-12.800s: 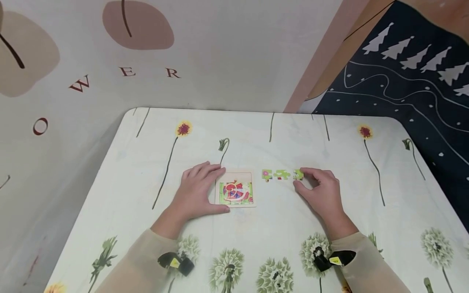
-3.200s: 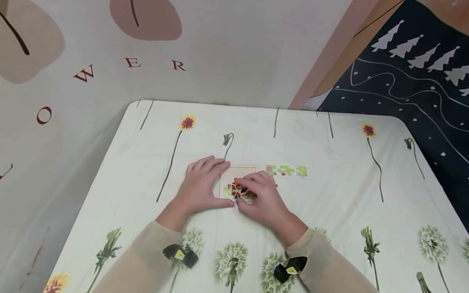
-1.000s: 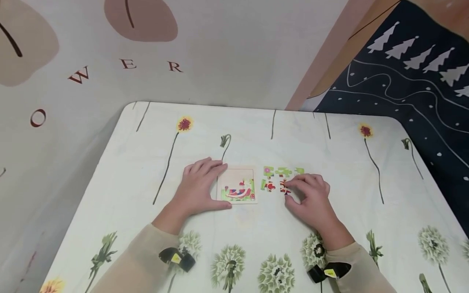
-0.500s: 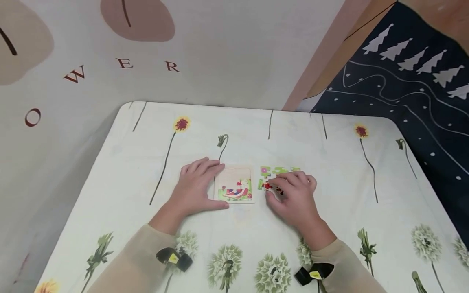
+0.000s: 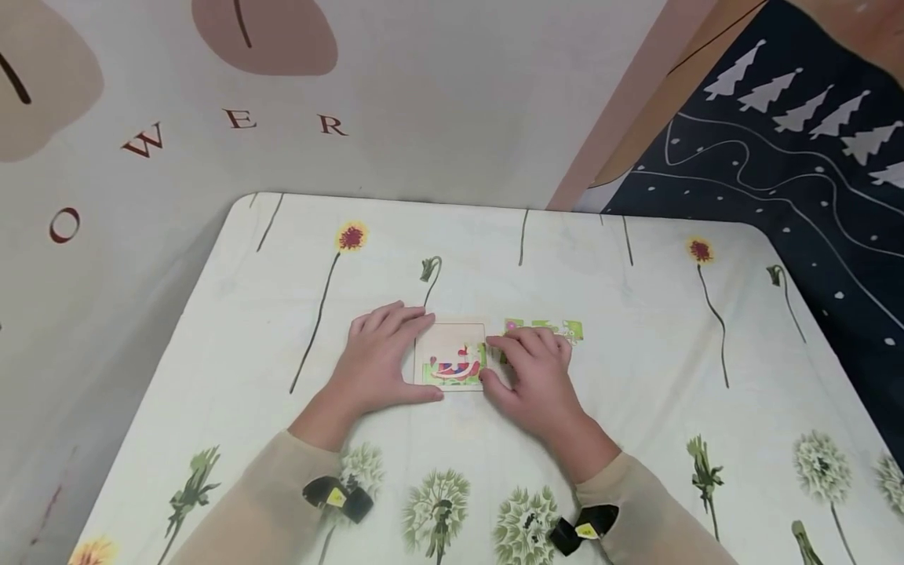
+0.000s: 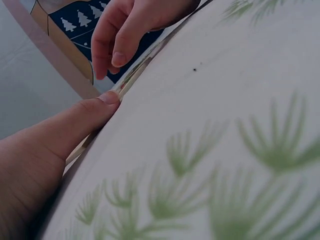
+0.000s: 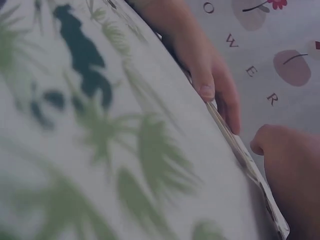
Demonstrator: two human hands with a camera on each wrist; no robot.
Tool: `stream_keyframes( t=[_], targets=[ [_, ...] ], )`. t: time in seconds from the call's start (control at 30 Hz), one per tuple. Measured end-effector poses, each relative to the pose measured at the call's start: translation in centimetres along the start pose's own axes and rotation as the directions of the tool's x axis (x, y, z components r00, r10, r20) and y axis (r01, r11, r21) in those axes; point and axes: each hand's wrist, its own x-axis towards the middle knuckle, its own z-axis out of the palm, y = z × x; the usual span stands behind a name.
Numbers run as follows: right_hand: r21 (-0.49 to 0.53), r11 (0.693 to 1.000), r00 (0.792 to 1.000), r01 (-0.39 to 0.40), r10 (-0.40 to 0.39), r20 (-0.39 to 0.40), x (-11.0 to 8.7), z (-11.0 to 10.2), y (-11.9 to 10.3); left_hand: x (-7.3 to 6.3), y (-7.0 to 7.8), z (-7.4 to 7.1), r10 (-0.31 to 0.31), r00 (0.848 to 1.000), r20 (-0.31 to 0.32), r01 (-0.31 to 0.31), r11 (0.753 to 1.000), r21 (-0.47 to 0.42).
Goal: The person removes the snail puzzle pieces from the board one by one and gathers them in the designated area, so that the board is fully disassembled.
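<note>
A small wooden jigsaw board [image 5: 450,333] lies on the table. Its upper part shows bare wood, and colourful jigsaw pieces [image 5: 455,370] with red, blue and green print fill the lower part. My left hand [image 5: 379,365] holds the board at its left side, the index finger by the top left corner and the thumb along the bottom edge. My right hand [image 5: 533,373] is at the board's right edge, thumb and index finger apart, nothing visible between them. Behind it lies a row of loose green jigsaw pieces [image 5: 574,329]. More loose pieces are mostly hidden under that hand.
A white cloth with printed flowers and dandelions covers the table [image 5: 621,306]. Beyond its back edge stands a pale wall [image 5: 452,141] with printed letters, and a dark panel with white trees [image 5: 784,157] is at the right. Each wrist carries a small black camera.
My right hand has moved left from the loose pieces to the board's right edge. Since the oldest frame, the board's upper pieces have come out and lie to the right. The left hand stayed put.
</note>
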Motion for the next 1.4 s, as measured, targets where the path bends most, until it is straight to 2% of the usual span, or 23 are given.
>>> stream_keyframes(
  t=[0.23, 0.4, 0.57, 0.7, 1.0, 1.23, 1.4],
  targets=[
    [-0.031, 1.000, 0.995, 0.004, -0.001, 0.103, 0.7, 0.5, -1.1, 0.0, -0.1, 0.0, -0.003, 1.000, 0.003, 0.003, 1.000, 0.008],
    [-0.047, 0.999, 0.983, -0.022, 0.030, 0.179, 1.0, 0.5, -1.6, -0.1, -0.1, 0.1, -0.004, 1.000, 0.002, 0.004, 1.000, 0.010],
    [-0.082, 0.996, 0.974, -0.028, 0.046, 0.222, 1.2, 0.8, -1.7, 0.0, -0.1, 0.2, 0.004, 1.000, -0.004, -0.004, 1.000, 0.010],
    [-0.080, 0.996, 0.973, -0.036, 0.053, 0.224, 1.4, 1.0, -1.9, 0.0, -0.1, 0.1, 0.008, 1.000, -0.002, -0.008, 1.000, 0.016],
    [0.006, 0.997, 0.978, -0.082, 0.079, 0.195, 1.9, 1.3, -1.7, 0.0, -0.2, 0.2, 0.009, 1.000, -0.006, -0.009, 1.000, 0.027],
    [0.045, 0.996, 0.984, -0.075, 0.067, 0.167, 1.8, 1.4, -1.5, 0.0, -0.3, 0.3, 0.008, 1.000, -0.001, -0.008, 1.000, 0.025],
    [0.043, 0.998, 0.992, -0.034, 0.029, 0.122, 1.7, 1.4, -1.6, 0.0, -0.3, 0.3, 0.003, 1.000, 0.000, -0.003, 1.000, 0.019]
  ],
)
